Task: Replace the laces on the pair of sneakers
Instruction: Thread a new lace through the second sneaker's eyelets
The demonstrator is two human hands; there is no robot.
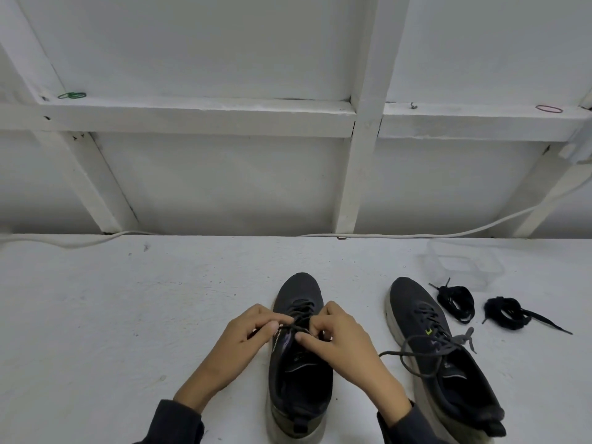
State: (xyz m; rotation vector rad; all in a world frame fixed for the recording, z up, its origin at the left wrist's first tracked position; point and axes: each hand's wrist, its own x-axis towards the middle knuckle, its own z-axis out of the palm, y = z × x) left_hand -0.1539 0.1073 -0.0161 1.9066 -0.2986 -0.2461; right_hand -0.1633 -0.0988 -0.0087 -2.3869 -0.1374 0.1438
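Two dark sneakers stand on the white table, toes pointing away from me. The middle sneaker (299, 373) sits between my hands. My left hand (248, 334) pinches its dark lace (296, 326) at the left side of the eyelets. My right hand (336, 338) pinches the same lace from the right, fingers curled over the tongue. The right sneaker (442, 357) lies apart, its grey lace (416, 354) loosened and trailing off to the left. Two bundles of black laces lie to its right: one coiled bundle (456, 302) and a second bundle (509, 314) with a loose end.
A clear plastic box (461, 264) stands behind the lace bundles. A white cable (416, 235) runs along the table's back edge against the white framed wall. Rubber bands lie on the wall ledge, green (72, 95) at left and red (549, 108) at right.
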